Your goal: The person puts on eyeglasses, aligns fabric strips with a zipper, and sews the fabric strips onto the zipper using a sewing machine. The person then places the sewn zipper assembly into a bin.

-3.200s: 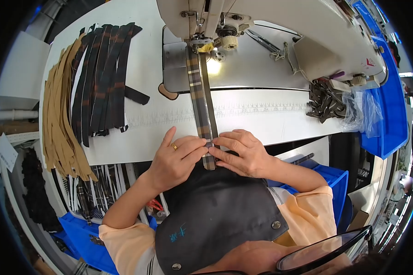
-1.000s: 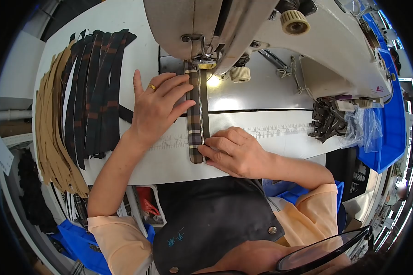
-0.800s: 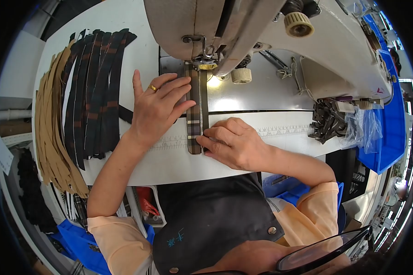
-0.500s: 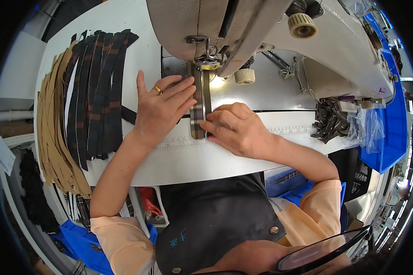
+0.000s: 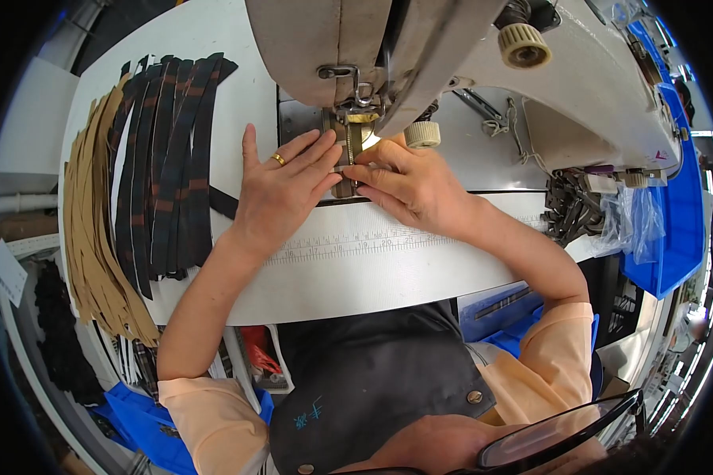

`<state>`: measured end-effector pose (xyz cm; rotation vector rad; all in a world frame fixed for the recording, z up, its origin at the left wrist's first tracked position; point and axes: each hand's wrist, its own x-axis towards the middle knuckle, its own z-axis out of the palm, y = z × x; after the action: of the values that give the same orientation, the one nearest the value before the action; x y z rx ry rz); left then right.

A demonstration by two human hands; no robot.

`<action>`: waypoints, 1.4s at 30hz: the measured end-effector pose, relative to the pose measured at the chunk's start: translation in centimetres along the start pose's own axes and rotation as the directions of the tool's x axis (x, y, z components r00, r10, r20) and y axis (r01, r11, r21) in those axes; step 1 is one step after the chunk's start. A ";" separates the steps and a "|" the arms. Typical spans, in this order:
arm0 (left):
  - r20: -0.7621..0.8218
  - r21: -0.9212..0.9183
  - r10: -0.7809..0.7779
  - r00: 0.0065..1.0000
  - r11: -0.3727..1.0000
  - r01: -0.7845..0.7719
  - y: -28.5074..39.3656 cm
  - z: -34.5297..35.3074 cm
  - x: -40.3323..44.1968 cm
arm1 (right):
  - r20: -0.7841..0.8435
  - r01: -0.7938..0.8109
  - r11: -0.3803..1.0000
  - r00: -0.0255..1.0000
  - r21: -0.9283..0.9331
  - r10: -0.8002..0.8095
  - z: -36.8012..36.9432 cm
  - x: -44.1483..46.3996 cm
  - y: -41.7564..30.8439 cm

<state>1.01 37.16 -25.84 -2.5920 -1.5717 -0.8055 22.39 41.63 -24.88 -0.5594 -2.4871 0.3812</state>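
A narrow dark strip with a metal zipper (image 5: 356, 141) down its length lies under the needle area of a sewing machine (image 5: 317, 39). My left hand (image 5: 281, 182), with a gold ring, rests flat with stretched fingers, its fingertips at the strip's left edge. With its fingertips pinched together, my right hand (image 5: 420, 186) grips the near end of the zipper on the right side. The presser foot (image 5: 362, 117) is just beyond both hands; part of the strip is hidden under it and my fingers.
Dark strips (image 5: 166, 166) and tan strips (image 5: 95, 214) lie piled at the left. A printed ruler (image 5: 372, 240) runs along the near table. At the right sit a heap of dark small pieces (image 5: 570, 207), clear plastic bags (image 5: 630, 222) and a blue bin (image 5: 665, 237).
The zipper strip has moved away from me, further under the machine. My right hand has travelled forward with it; my left hand has shifted only slightly.
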 end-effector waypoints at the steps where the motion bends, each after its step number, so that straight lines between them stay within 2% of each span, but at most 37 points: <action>1: 0.004 0.002 0.001 1.000 1.000 -0.001 0.0 0.0 0.0 | -0.021 0.002 1.000 1.000 -0.008 -0.002 0.0 0.1 0.2; 15: 0.074 0.079 -0.016 0.997 0.997 0.011 0.6 -0.1 0.2 | -0.129 -0.054 0.994 0.991 -0.094 0.042 0.4 0.7 0.8; 18: 0.086 0.049 -0.030 0.996 0.998 0.026 0.6 -0.1 0.3 | -0.100 -0.124 0.992 0.987 0.017 0.125 -0.4 0.0 0.7; 19: 0.083 0.015 -0.046 0.996 0.999 0.045 0.6 -0.1 0.2 | -0.079 -0.347 0.884 0.918 0.313 0.389 -0.7 -0.4 0.4; 20: 0.075 -0.016 -0.062 0.995 0.998 0.063 0.5 0.0 0.2 | 0.017 -0.507 0.649 0.795 0.567 0.607 -1.1 -0.7 0.0; 21: 0.069 -0.047 -0.079 0.994 0.995 0.083 0.4 0.0 0.1 | 0.177 -0.585 0.320 0.636 0.745 0.751 -1.6 -0.9 -0.2; 22: 0.048 -0.060 -0.084 0.995 0.994 0.087 0.3 -0.1 0.0 | 0.167 -0.601 0.452 0.703 0.659 0.692 -2.6 -0.1 1.1; 25: -0.005 -0.080 -0.092 0.996 0.993 0.091 0.1 -0.1 0.1 | 0.430 -0.623 0.064 0.607 0.779 0.668 -3.3 2.4 2.5; 26: -0.011 -0.075 -0.090 0.996 0.993 0.089 0.2 -0.1 0.2 | 0.483 -0.642 0.032 0.608 0.766 0.630 -3.1 2.6 2.9; 32: -0.011 -0.035 -0.069 0.998 0.997 0.069 0.1 0.1 0.2 | 0.394 -0.540 0.022 0.641 0.842 0.659 -2.8 1.9 3.2; 33: -0.011 -0.028 -0.070 0.998 0.997 0.069 0.0 0.1 0.2 | 0.227 -0.525 0.283 0.707 0.802 0.670 -2.2 1.5 3.0; 35: -0.017 -0.013 -0.066 0.998 0.998 0.066 0.1 0.0 0.2 | -0.082 -0.423 0.725 0.833 0.544 0.547 -0.3 0.8 2.4; 36: -0.018 -0.006 -0.064 0.998 0.998 0.063 0.2 0.0 0.2 | -0.101 -0.369 0.822 0.887 0.433 0.452 -0.6 1.1 1.9; 38: -0.004 0.018 -0.037 0.999 0.999 0.037 0.2 0.0 0.2 | -0.163 -0.184 0.969 0.964 0.165 0.211 0.3 1.1 2.2; 39: 0.001 0.031 -0.024 1.000 0.999 0.024 0.2 0.0 0.2 | -0.166 -0.077 0.997 0.983 0.021 0.080 0.6 1.1 2.4; 40: -0.008 0.040 -0.015 1.000 0.999 0.015 0.2 0.1 0.2 | -0.116 -0.057 0.993 0.992 -0.102 0.045 0.7 0.9 2.1; 42: -0.025 0.059 0.005 1.000 0.998 -0.004 0.1 0.3 0.2 | -0.098 -0.034 0.983 0.995 -0.181 0.017 0.6 0.9 1.8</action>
<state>1.36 37.37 -25.99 -2.5339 -1.5576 -0.7767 21.91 43.51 -25.58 -0.6675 -2.4376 0.1330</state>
